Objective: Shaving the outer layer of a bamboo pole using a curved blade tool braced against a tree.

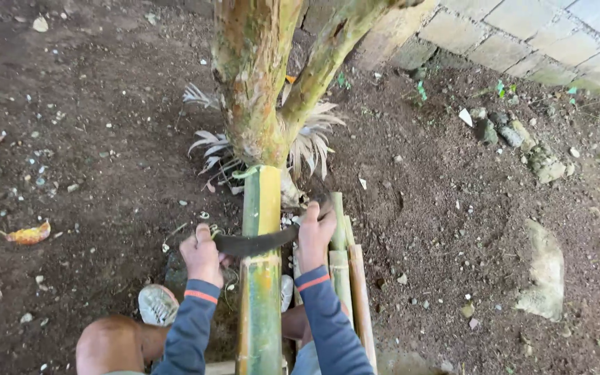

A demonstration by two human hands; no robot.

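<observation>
A thick green and yellow bamboo pole [261, 208] runs from the bottom of the view up to the foot of a tree trunk [251, 83]. A dark curved blade [255, 244] lies across the pole. My left hand [201, 254] grips one end of it, left of the pole. My right hand [314, 232] presses on the other end, right of the pole. Both arms wear dark blue sleeves with orange bands. Split bamboo strips [345, 271] lie just right of my right hand.
Dark bare soil lies all around. A grey shoe [157, 304] and a knee [109, 344] show at lower left. Stones [543, 271] lie to the right, and a paved block edge [522, 35] runs along the top right. Dry leaves [29, 234] lie at left.
</observation>
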